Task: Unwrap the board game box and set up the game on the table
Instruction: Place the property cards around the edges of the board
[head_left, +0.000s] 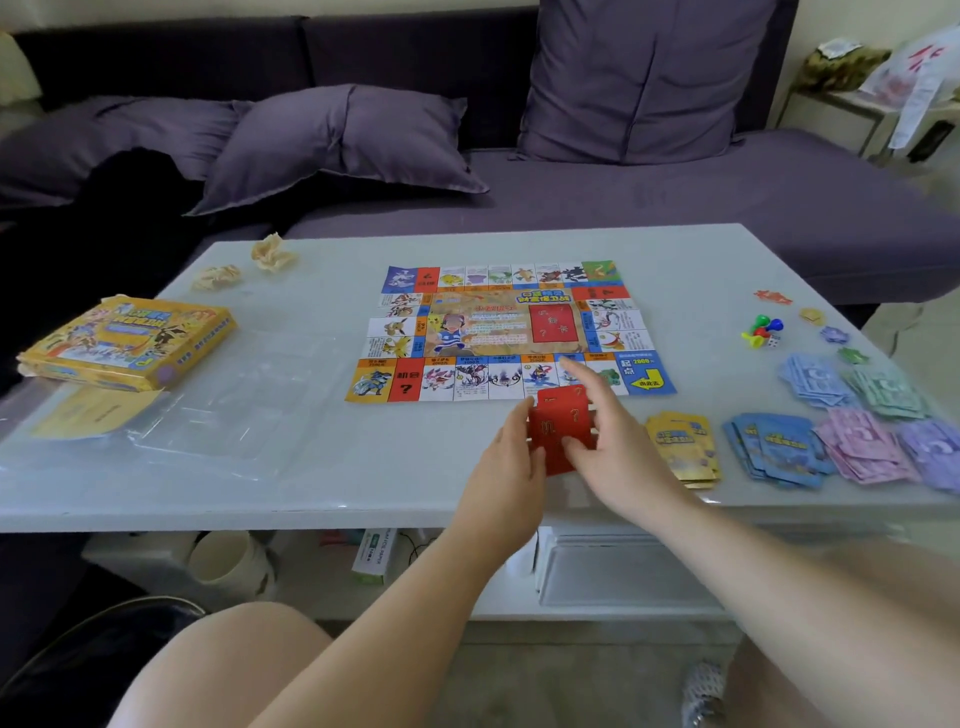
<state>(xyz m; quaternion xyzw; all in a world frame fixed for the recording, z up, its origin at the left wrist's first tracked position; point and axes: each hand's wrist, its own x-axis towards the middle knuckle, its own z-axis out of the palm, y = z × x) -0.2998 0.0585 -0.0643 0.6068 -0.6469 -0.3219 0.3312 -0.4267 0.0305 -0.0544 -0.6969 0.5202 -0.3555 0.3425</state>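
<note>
The paper game board (509, 332) lies flat in the middle of the white table (322, 467). Just in front of its near edge both my hands hold a stack of red question-mark cards (561, 428). My left hand (511, 467) grips the stack's left side. My right hand (618, 457) pinches its right side, with the index finger stretched out over the board's bottom row. The yellow game box (127, 340) sits at the table's left, on clear plastic wrap (208, 415).
To the right lie yellow cards (683, 447), blue cards (776, 449), piles of paper money (872, 421), coloured pawns with a die (761, 330) and small tokens (774, 297). Two crumpled paper balls (272, 252) sit far left. A purple sofa with cushions stands behind the table.
</note>
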